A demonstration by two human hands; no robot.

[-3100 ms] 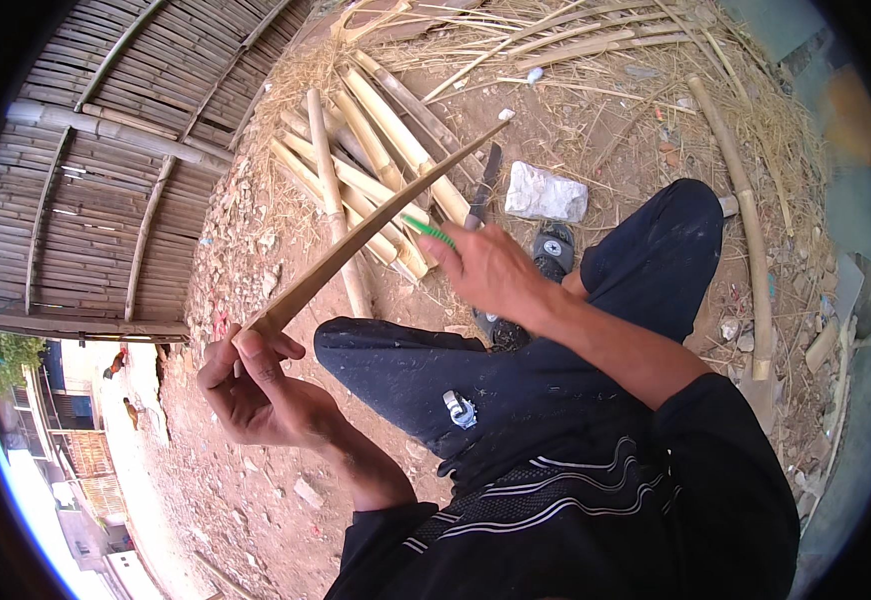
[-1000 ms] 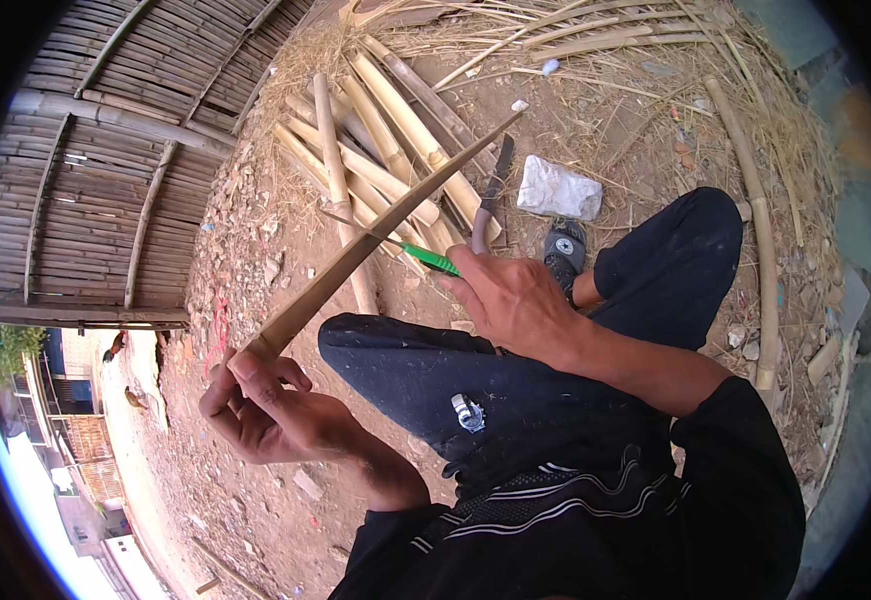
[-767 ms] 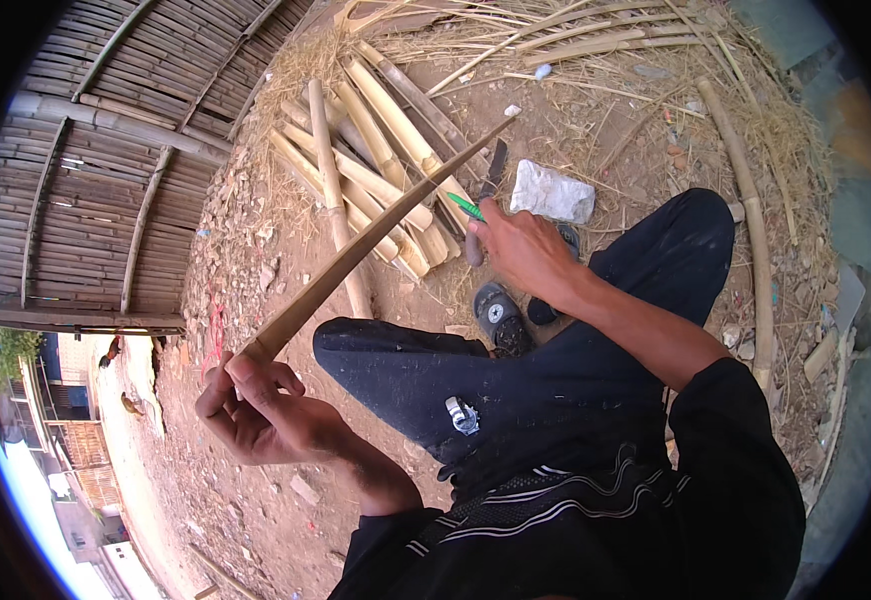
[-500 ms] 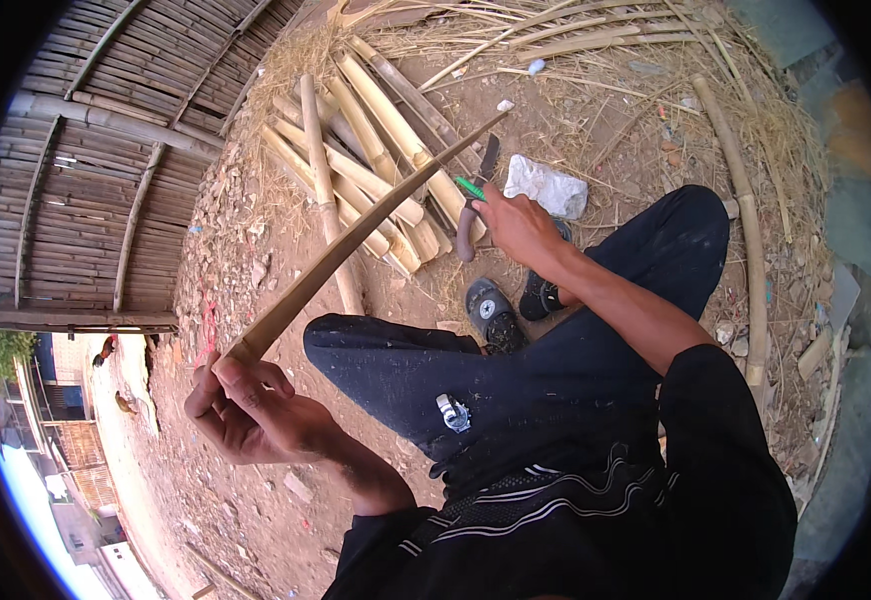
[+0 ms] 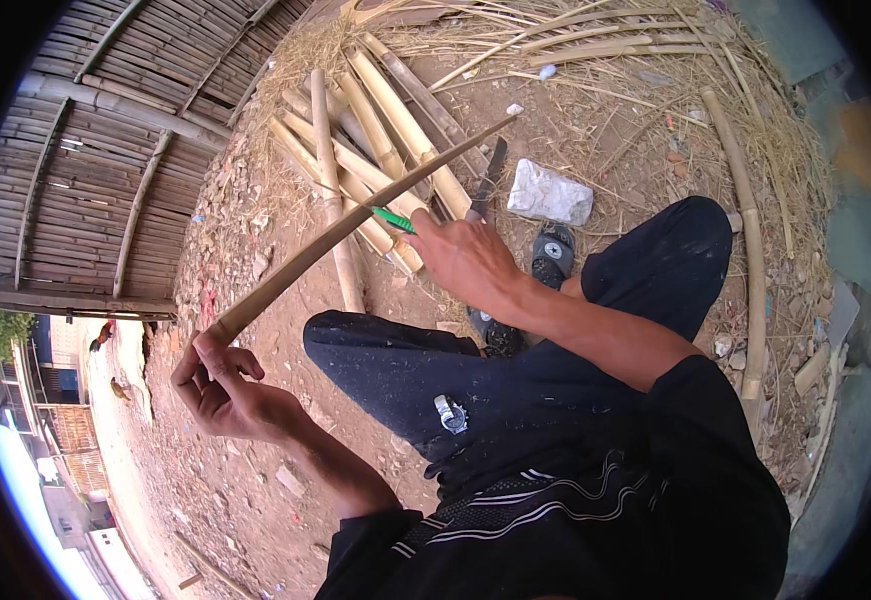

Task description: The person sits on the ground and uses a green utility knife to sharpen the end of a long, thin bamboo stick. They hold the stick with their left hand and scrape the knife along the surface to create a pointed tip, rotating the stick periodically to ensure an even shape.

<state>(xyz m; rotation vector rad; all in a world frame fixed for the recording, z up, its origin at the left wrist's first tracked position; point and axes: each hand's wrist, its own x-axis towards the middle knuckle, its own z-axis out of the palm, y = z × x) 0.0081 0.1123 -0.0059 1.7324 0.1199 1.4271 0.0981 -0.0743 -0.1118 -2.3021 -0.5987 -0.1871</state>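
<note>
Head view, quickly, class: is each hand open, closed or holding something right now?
Left hand: closed, holding the bamboo strip by its near end.
Right hand: closed, holding the green-handled tool.

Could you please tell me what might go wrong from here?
The left hand pinches one end of the bamboo strip, so the strip might twist. The green-handled tool in the right hand could slip toward the left. The dark-bladed knife lying near one sandalled foot might nick it if the foot shifts.
</note>
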